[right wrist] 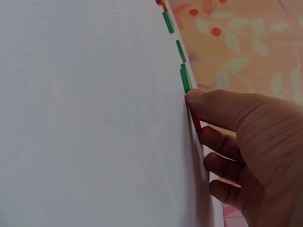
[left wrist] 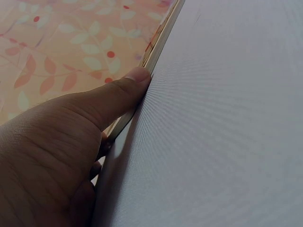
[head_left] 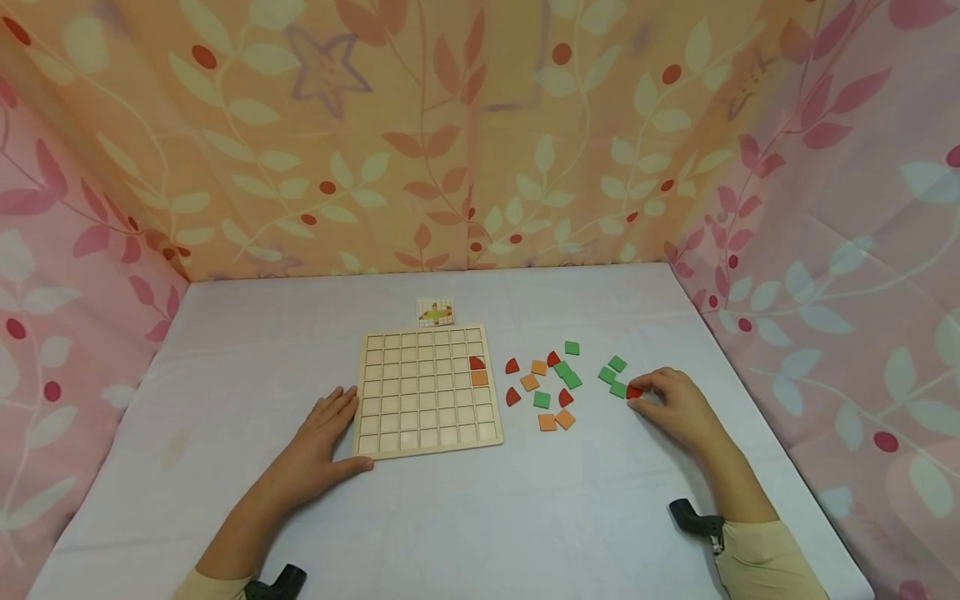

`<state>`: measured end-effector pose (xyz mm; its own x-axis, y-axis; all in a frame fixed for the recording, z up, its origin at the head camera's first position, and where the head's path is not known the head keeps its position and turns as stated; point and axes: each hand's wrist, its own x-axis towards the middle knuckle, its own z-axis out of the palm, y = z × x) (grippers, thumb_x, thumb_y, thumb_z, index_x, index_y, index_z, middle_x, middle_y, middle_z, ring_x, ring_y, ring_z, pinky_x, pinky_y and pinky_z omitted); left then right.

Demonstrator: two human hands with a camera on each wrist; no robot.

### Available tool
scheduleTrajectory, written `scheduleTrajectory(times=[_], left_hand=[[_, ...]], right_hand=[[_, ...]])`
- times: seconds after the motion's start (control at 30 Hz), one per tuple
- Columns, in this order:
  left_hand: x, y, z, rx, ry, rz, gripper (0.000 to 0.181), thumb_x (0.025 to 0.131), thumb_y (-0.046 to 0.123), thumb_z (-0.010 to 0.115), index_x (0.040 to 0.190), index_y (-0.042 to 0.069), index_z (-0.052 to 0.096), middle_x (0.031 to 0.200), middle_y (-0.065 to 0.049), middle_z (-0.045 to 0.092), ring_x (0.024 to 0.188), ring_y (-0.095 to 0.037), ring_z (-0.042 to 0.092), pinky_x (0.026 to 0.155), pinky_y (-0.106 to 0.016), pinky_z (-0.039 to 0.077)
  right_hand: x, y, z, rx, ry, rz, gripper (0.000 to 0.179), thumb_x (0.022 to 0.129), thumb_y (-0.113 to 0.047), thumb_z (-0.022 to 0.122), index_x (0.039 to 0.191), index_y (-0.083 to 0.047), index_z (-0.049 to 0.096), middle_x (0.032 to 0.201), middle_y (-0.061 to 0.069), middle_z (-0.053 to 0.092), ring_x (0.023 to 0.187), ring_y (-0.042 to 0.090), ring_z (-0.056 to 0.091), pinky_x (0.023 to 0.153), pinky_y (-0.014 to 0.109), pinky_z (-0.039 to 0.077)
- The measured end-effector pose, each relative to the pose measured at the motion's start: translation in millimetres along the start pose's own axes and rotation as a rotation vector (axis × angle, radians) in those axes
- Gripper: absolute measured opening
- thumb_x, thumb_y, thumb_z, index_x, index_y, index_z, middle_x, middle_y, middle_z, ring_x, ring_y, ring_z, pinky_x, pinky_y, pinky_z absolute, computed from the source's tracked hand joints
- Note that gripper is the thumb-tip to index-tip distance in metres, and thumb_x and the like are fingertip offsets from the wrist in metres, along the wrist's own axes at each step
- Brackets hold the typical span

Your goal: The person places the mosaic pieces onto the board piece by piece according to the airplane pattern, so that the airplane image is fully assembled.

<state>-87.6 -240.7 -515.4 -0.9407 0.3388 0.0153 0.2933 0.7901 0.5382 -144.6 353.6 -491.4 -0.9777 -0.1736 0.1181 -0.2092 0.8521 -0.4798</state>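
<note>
My left hand (head_left: 318, 450) lies at the lower left corner of a wooden grid board (head_left: 431, 451), fingers along its left side and thumb at its front edge. In the left wrist view the thumb (left wrist: 139, 75) presses against the board's edge (left wrist: 163, 40). On the board's right side sit a red quarter-circle tile (head_left: 477, 363) and, just below it, an orange square tile (head_left: 479, 378). At the right, my right hand (head_left: 678, 408) pinches another red tile (head_left: 633, 392) between thumb and fingers, beside several green square tiles (head_left: 617, 389). The right wrist view shows this red tile (right wrist: 195, 120) edge-on.
Between board and right hand lie scattered green (head_left: 542, 400), orange (head_left: 547, 422) and red tiles (head_left: 512, 397). A small picture card (head_left: 435, 312) lies behind the board. Patterned curtains (head_left: 465, 133) stand around the white-covered table (head_left: 450, 525).
</note>
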Motion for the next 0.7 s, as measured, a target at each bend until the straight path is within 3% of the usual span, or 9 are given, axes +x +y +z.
scheduleTrajectory(times=[0.7], left_hand=[[0.3, -1.4, 1.2, -0.004, 0.001, -0.009, 0.115, 0.079, 0.066, 0.077, 0.161, 0.003, 0.027, 0.171, -0.009, 0.021, 0.159, -0.033, 0.01, 0.131, -0.035, 0.0]], right_hand=[[1.4, -5.3, 1.4, -0.043, 0.011, -0.001, 0.025, 0.087, -0.017, 0.08, 0.111, -0.012, 0.077, 0.106, 0.01, 0.069, 0.1, 0.027, 0.058, 0.089, 0.049, 0.049]])
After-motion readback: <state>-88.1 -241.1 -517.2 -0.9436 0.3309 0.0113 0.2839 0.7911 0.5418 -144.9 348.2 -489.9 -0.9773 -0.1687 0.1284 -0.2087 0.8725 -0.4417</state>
